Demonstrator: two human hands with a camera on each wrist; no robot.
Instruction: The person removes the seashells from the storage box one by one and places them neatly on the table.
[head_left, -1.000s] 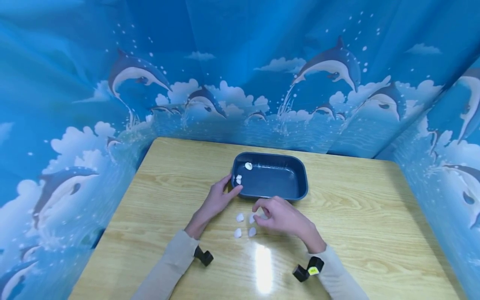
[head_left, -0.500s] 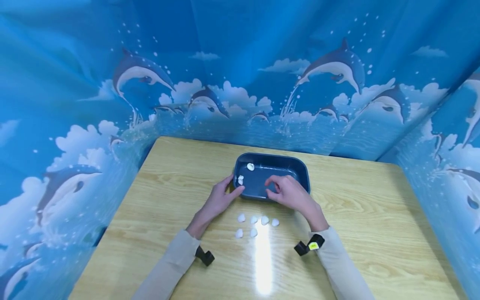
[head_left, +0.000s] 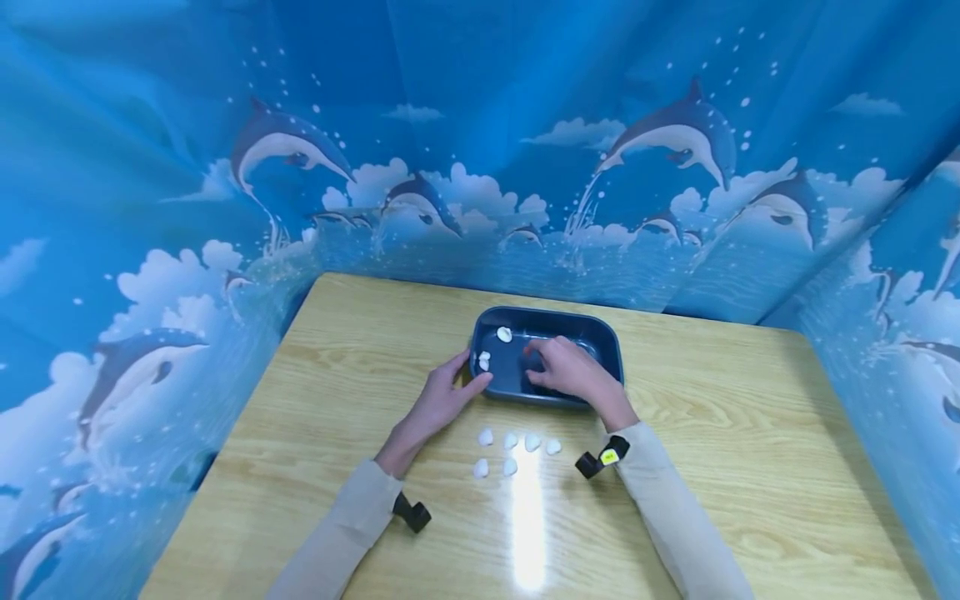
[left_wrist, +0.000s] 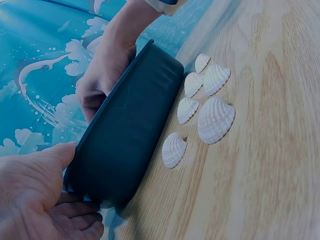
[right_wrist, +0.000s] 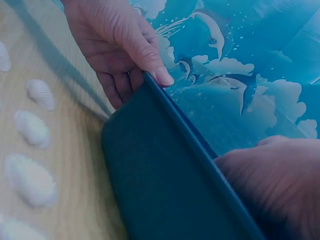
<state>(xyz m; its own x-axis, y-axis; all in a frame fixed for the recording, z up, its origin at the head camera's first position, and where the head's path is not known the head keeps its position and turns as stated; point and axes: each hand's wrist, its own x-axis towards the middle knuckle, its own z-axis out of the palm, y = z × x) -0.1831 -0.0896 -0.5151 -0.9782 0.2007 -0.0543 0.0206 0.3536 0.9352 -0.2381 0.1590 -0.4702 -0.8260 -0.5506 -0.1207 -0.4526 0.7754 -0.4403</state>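
Observation:
A dark blue tray [head_left: 592,333] stands mid-table, with two white shells [head_left: 504,334] lying in its left end. My left hand [head_left: 467,380] grips the tray's near left corner, thumb over the rim and fingers against the outer wall; the same hand [right_wrist: 115,45] shows in the right wrist view on the tray [right_wrist: 165,185]. My right hand [head_left: 546,365] reaches over the near rim into the tray with bent fingers, and what they hold is hidden. In the left wrist view this right hand [left_wrist: 105,75] dips behind the tray wall [left_wrist: 125,130]. Several shells [head_left: 510,440] lie in front of the tray.
The wooden table [head_left: 750,417] is closed in on three sides by a blue dolphin-print curtain [head_left: 525,167]. Black wrist cameras [head_left: 411,512] sit on both forearms. The loose shells [left_wrist: 216,120] lie close to the tray's near wall. A light glare marks the table's front middle.
My right hand rose from the shells on the table and moved forward over the rim into the tray. The left hand stayed on the tray's corner.

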